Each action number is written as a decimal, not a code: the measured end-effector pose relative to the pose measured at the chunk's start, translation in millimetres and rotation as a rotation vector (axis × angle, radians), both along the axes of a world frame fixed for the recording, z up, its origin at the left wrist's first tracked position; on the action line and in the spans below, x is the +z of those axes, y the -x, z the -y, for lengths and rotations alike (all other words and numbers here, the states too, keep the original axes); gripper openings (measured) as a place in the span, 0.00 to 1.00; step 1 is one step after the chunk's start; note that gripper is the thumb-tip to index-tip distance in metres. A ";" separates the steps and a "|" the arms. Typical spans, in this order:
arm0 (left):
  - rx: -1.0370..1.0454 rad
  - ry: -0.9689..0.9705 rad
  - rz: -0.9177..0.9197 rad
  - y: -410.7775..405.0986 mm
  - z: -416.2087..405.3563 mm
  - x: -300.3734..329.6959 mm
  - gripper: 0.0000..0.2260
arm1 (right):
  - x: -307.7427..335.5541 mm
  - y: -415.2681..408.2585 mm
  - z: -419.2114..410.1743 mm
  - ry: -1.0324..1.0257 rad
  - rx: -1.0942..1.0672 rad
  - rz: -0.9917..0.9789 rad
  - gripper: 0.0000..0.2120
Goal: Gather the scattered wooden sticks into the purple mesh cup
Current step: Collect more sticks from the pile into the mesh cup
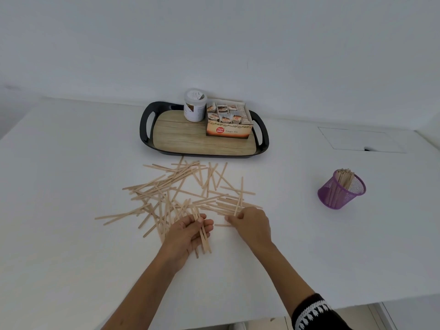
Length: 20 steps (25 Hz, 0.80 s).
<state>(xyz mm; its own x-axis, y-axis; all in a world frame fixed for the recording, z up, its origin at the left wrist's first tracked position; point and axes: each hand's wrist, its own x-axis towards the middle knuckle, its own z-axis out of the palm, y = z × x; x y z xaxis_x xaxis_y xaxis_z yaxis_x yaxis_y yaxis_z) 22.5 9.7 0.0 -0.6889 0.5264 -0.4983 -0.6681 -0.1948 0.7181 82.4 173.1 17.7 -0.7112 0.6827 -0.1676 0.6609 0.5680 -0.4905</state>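
While your left hand (pixel 190 231) curls its fingers around a small bundle of wooden sticks (pixel 204 236), palm turned up near the close edge of the pile, your right hand (pixel 252 223) lies knuckles-up at the pile's right edge with its fingertips down on the loose sticks there. Whether those right fingers actually pinch a stick, you cannot tell from this view, since the back of the hand hides them.

Most of the scattered wooden sticks (pixel 181 194) lie criss-crossed on the white table (pixel 71 175), spread in front of both your hands and reaching back to just short of the tray. Your purple mesh cup (pixel 341 190) stands well apart to the right, leaning in the wide-angle view, and several sticks already stand upright inside it.

Behind the pile sits a black-rimmed tray (pixel 145 122) with a wood-grain floor. On it, at the far side, a white jar (pixel 194 106) stands just beside an open box of ginger tea (pixel 228 122) filled with rows of sachets. A dark sleeve with white trim (pixel 312 310) shows on your right arm.
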 end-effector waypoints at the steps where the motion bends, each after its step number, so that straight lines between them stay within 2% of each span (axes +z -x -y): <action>1: 0.000 0.001 -0.004 -1.1 -0.6 0.2 0.07 | -2.1 3.3 0.3 0.009 -0.012 0.019 0.19; 3: 0.003 0.004 -0.013 -2.2 -0.2 0.9 0.06 | -3.5 7.0 -1.0 0.062 -0.050 0.029 0.14; 8: 0.005 0.002 0.004 -1.0 0.4 2.3 0.07 | 9.1 -3.7 7.9 0.289 -0.062 -0.108 0.16; 12: -0.014 -0.012 0.002 -0.1 0.9 1.6 0.07 | 16.8 -17.9 35.1 0.439 0.129 -0.186 0.07; 16: -0.021 -0.038 0.006 0.5 2.0 0.5 0.09 | 11.0 -20.6 50.6 0.304 0.280 -0.157 0.05; 20: -0.012 -0.024 0.001 -0.3 3.9 -1.2 0.08 | 5.6 -21.6 47.6 0.308 0.320 -0.150 0.06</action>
